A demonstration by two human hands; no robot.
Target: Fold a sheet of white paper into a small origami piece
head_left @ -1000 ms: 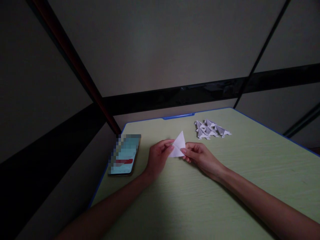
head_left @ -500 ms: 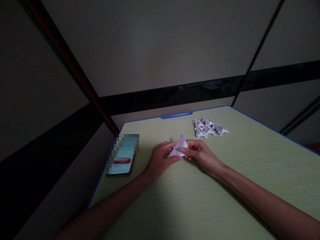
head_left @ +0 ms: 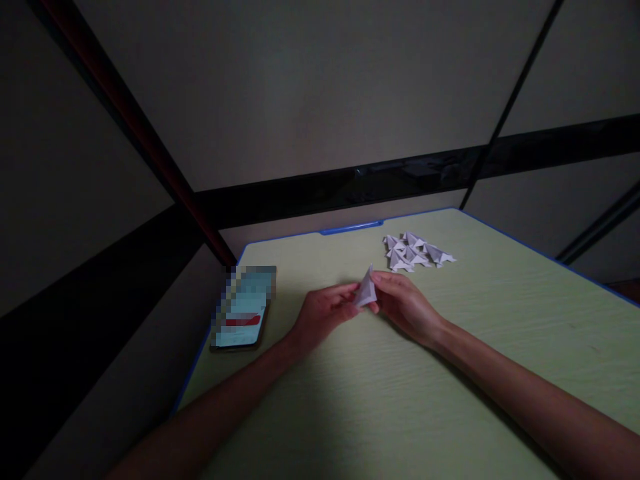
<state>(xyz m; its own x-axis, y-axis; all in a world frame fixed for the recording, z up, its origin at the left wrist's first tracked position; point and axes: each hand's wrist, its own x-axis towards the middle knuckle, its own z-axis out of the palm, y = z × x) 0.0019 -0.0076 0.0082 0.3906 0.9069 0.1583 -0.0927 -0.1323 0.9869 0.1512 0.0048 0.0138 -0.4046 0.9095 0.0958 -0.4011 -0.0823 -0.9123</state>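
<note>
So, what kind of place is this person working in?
Probably a dim private room, perhaps a bunk-bed nook: a small pale green table with a blue rim, dark metal frame bars against a plain wall, and a flat lit phone lying on the table.

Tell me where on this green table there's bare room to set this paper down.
Bare: the wide stretch of table right of the right hand, nearer than the pile of folded paper pieces; also the strip between phone and left hand. Crowded around that pile.

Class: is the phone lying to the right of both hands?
No, the phone lies left of the left hand, at the table's edge.
</note>
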